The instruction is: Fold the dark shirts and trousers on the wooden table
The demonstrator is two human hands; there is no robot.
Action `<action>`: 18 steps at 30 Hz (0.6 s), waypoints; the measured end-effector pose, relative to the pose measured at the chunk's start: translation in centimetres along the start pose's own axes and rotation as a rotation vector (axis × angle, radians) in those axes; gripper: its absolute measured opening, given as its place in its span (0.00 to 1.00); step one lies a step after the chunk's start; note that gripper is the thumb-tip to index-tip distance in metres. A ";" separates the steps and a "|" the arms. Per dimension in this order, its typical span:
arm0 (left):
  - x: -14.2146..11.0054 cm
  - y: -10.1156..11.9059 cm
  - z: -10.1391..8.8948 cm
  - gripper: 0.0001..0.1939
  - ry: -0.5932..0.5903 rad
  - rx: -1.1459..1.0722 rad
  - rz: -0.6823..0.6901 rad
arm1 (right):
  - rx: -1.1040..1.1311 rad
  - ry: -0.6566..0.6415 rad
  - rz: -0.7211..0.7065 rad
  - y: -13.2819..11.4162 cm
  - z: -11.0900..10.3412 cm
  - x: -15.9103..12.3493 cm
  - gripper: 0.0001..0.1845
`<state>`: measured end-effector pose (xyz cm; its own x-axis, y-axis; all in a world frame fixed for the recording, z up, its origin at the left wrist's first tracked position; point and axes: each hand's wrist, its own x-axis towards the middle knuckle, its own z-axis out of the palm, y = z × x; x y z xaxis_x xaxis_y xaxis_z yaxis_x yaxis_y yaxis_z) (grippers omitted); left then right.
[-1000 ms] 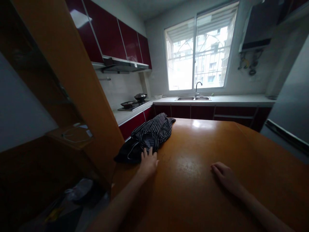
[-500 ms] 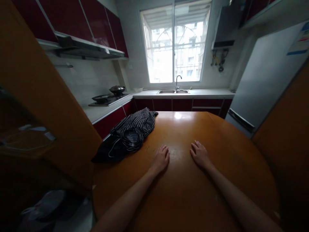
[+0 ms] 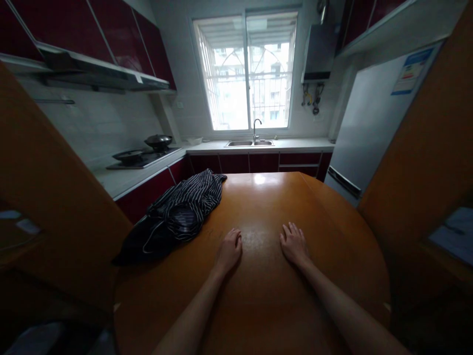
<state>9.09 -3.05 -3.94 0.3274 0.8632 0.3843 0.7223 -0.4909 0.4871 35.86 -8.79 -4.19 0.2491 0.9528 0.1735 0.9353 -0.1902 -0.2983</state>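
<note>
A black-and-white striped garment (image 3: 201,195) lies crumpled on the wooden table (image 3: 266,291), toward its left side. Beside it, at the near left, is black cloth (image 3: 138,246) with a thin curved white line; whether the two are one piece I cannot tell. My left hand (image 3: 229,250) rests palm down on the tabletop, right of the garment and apart from it. Its fingers are loosely bent, with nothing in them. Farther right, my right hand (image 3: 294,242) lies flat on the wood with fingers slightly apart, holding nothing.
Beyond the table runs a white counter (image 3: 295,144) with a double sink (image 3: 240,143) and faucet (image 3: 254,129). Pans, one a lidded wok (image 3: 158,142), sit on the stove (image 3: 148,158) at left. A fridge (image 3: 364,123) stands right. Wooden panels flank the table.
My left hand has come away from the garment to the right and now rests on the table. My right hand has opened from a curled pose. The view has turned right.
</note>
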 end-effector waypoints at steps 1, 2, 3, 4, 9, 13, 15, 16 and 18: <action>0.0 0.0 0.0 0.20 0.010 -0.009 -0.012 | -0.002 -0.005 0.000 0.0 0.0 -0.1 0.32; 0.0 0.0 0.0 0.20 0.015 -0.017 -0.018 | -0.005 -0.008 0.004 0.0 0.0 -0.2 0.32; 0.1 0.0 0.0 0.20 0.015 -0.025 -0.022 | -0.008 -0.012 0.011 0.0 0.0 -0.1 0.32; 0.2 0.0 0.0 0.19 0.012 -0.031 -0.023 | -0.011 -0.016 0.016 0.0 -0.1 -0.1 0.32; 0.6 0.1 0.1 0.19 -0.017 -0.048 -0.025 | -0.015 -0.011 0.021 -0.2 -0.1 0.2 0.33; 0.4 0.3 -0.2 0.19 -0.020 -0.091 -0.033 | -0.028 -0.004 0.021 -0.2 -0.2 0.0 0.33; 0.3 0.5 -0.3 0.19 -0.019 -0.109 -0.036 | -0.031 -0.002 0.016 -0.1 -0.2 -0.1 0.33; 0.3 0.6 -0.4 0.19 -0.019 -0.117 -0.041 | -0.032 -0.002 0.013 -0.1 -0.2 -0.1 0.33; 0.3 0.7 -0.4 0.19 -0.022 -0.128 -0.054 | -0.037 -0.002 0.011 0.0 -0.2 0.0 0.33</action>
<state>9.38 -3.20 -3.18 0.3042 0.8904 0.3385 0.6561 -0.4535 0.6033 35.91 -8.87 -4.01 0.2592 0.9510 0.1687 0.9410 -0.2093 -0.2657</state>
